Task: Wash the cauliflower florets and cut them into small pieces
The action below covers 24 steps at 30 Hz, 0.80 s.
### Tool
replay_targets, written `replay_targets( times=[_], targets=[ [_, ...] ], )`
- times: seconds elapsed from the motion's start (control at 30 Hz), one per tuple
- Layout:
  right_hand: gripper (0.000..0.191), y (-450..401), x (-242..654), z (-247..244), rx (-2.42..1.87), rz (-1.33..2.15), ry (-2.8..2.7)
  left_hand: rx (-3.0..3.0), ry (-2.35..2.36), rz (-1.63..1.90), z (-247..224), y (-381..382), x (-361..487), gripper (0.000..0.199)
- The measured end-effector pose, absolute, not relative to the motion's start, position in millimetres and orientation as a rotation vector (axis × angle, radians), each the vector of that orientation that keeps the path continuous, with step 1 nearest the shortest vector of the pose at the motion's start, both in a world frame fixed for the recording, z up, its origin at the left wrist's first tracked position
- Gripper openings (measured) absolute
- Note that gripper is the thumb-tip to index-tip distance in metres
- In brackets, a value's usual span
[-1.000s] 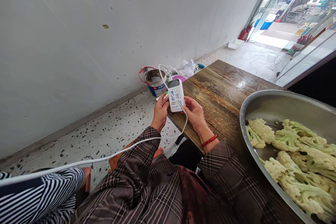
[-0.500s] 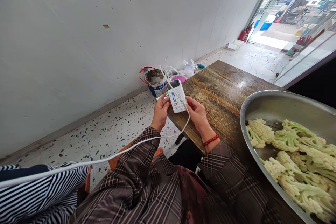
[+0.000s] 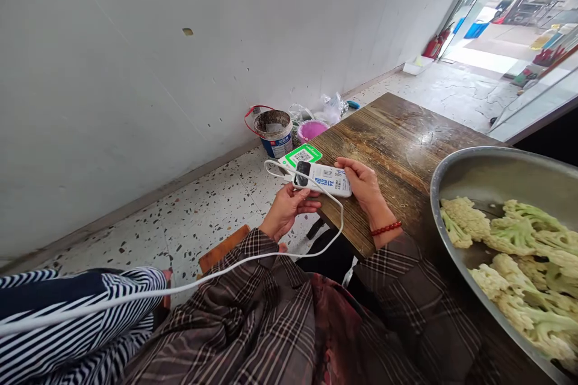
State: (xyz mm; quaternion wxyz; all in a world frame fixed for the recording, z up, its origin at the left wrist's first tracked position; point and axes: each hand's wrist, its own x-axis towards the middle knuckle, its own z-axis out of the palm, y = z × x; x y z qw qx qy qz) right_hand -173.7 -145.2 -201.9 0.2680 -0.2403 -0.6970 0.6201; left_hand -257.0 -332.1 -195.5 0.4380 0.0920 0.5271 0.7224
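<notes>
A white power bank (image 3: 329, 178) with blue lettering and a dark display lies sideways between my two hands, above the near corner of the wooden table. My left hand (image 3: 289, 204) pinches its lower edge near the display end. At the opposite end, my right hand (image 3: 361, 183) grips it with thumb and fingers. A white cable (image 3: 253, 257) loops out by the display end, passes over the power bank and hangs across my lap to the left. Just behind the power bank, a green and white QR code card (image 3: 303, 155) lies at the table corner.
On the wooden table (image 3: 397, 126), a large metal basin (image 3: 436, 192) of cauliflower florets (image 3: 515, 234) stands at right. A bucket (image 3: 275, 132) and a pink basin (image 3: 312, 130) sit on the floor by the wall. At lower left is another person's striped clothing (image 3: 81, 319).
My hands have turned the power bank from upright to sideways, its display end now at left. The QR card behind it has come into fuller view, and the camera view has shifted slightly.
</notes>
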Motion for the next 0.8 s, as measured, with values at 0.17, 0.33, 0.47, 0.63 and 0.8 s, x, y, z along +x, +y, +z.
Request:
replay_targets(
  times=[0.17,0.33,0.47,0.63,0.8],
  targets=[
    [0.035,-145.1,-168.9,-201.2,-0.576,1.538,-2.071,0.255,1.456,1.652,-206.2,-343.0,-248.8,0.038],
    [0.038,-144.1,-165.9,-200.2,-0.509,1.295,-2.243,0.323,1.551,1.575,-216.9,-344.5,-247.5,0.041],
    [0.036,-143.3,-165.1,-199.6,-0.498,1.045,-2.224,0.488,1.505,1.527,-222.0,-352.2,-251.3,0.041],
    [0.034,-144.3,-159.8,-189.9,-0.652,0.951,-1.992,0.454,1.567,1.542,-234.5,-378.4,-274.4,0.034],
    [0.031,-180.1,-135.9,-166.7,-0.761,1.327,-1.775,0.271,1.679,1.807,-242.4,-400.7,-314.1,0.035]
  ],
)
